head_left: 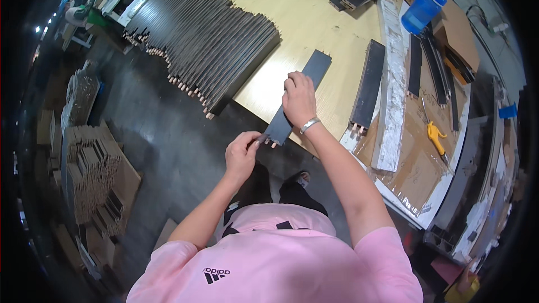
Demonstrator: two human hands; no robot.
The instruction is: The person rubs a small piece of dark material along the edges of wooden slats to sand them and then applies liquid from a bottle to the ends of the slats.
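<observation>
A dark grey wooden board (278, 126) with pale dowels at its near end lies slantwise over the table's front edge. My right hand (300, 99) is wrapped across its middle, fingers curled over the far side. At the dowel end, my left hand (242, 156) is closed in a pinch at the board's left corner. A small dark piece shows at its fingertips, too small to name. To the right of the board lies another dark board (369, 81), also with dowels at its near end.
Many dark boards with dowel ends stand in a row (208, 39) on the pale table (306, 28). Rightward are a white-coated strip (389, 95), a yellow-handled tool (435, 137), a blue bottle (425, 7) and cardboard (412, 182). Stacked brown pieces (92, 171) stand at lower left.
</observation>
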